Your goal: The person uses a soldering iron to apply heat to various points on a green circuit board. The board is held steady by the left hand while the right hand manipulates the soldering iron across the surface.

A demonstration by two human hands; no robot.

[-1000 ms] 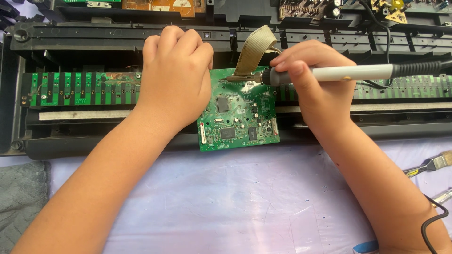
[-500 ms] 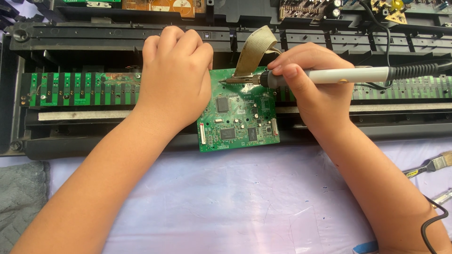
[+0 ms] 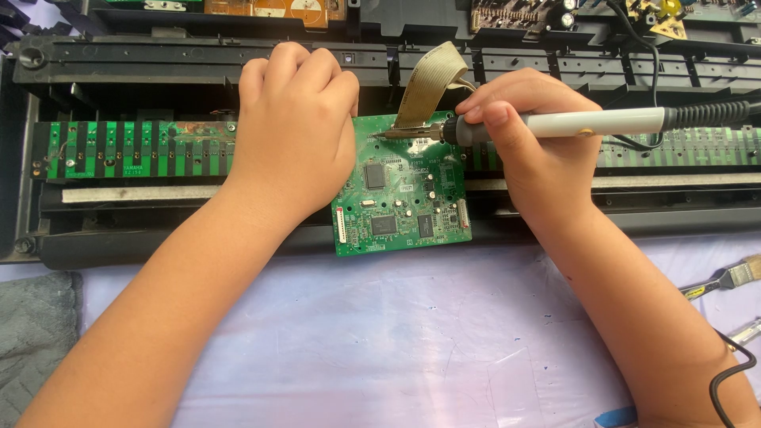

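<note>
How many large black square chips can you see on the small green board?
3: one chip upper left, one lower left, one lower centre. The left hand may hide others.

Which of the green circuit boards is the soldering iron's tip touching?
The small squarish green board in the middle, by the grey ribbon cable. The long striped green strip lies untouched behind it.

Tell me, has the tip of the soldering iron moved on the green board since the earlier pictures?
Yes, slightly. The soldering iron in the right hand has slid left along the top edge of the square circuit board, to the foot of the grey ribbon cable.
</note>
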